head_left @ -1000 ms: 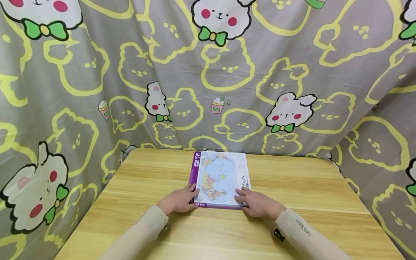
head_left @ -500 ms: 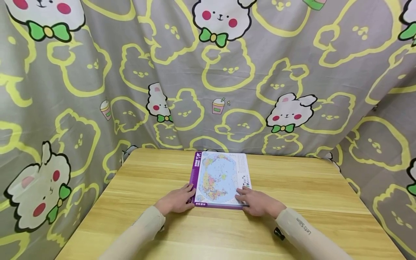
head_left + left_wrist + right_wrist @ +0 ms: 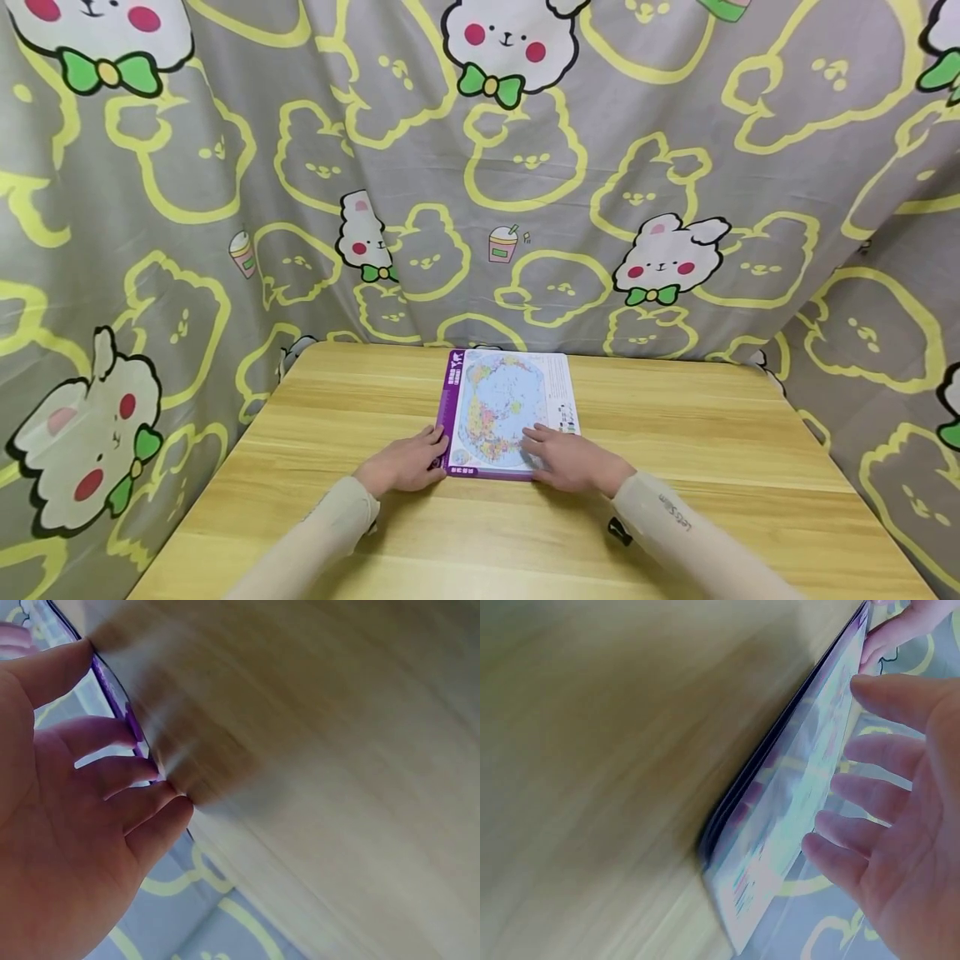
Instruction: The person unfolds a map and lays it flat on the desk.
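A flat rectangular board printed with a world map (image 3: 506, 396) lies on the wooden table, turned sideways, with a purple band along its left side. My left hand (image 3: 405, 463) is at the near left corner, its fingertips touching the purple edge (image 3: 112, 686) in the left wrist view. Over the near right part of the board is my right hand (image 3: 576, 462), fingers extended and spread. In the right wrist view those fingers (image 3: 870, 754) hover close to the glossy map surface; whether they touch it cannot be told. Dark layered edges show along the board's side there.
The wooden table (image 3: 690, 450) extends on both sides of the board and in front of it. A grey curtain (image 3: 540, 283) with rabbit prints hangs behind the table and at both sides, close to the far edge.
My right hand has moved left from the board's right edge onto the map. My left hand has shifted slightly left, off the map to the purple edge. The board stays in place.
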A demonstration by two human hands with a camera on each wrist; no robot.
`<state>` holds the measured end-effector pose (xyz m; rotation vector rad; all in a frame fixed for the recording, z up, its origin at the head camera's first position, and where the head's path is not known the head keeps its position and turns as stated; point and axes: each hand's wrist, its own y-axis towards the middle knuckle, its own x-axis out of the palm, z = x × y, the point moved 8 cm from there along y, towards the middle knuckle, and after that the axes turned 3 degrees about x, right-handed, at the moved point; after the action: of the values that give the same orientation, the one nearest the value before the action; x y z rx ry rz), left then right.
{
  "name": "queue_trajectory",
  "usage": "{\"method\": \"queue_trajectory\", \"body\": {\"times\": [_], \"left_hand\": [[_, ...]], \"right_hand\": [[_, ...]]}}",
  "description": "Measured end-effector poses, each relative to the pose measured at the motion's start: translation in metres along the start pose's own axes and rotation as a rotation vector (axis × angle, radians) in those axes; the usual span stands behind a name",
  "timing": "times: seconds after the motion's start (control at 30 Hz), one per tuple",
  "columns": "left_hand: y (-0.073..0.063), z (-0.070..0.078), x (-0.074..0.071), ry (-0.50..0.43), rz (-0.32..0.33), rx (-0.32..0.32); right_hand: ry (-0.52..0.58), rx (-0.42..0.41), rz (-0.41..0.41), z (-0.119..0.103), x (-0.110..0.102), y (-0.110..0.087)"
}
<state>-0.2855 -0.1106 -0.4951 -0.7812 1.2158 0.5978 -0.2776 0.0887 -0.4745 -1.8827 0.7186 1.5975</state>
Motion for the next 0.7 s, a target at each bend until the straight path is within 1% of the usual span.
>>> {"method": "queue_trajectory", "body": {"times": [0.27,0.47,0.7], "left_hand": [[0.002,-0.001,0.001,0.015,0.002,0.013],[0.001,0.0,-0.001,0.025,0.011,0.022],[0.001,0.0,0.0,0.024,0.004,0.016]], "right_hand": [[0.004,-0.028,0.005,-0.017,0.001,0.021],[-0.02,-0.072,0.019,-0.029,0.0,0.036],[-0.064,-0.093,0.011,-0.041,0.004,0.052]]}}
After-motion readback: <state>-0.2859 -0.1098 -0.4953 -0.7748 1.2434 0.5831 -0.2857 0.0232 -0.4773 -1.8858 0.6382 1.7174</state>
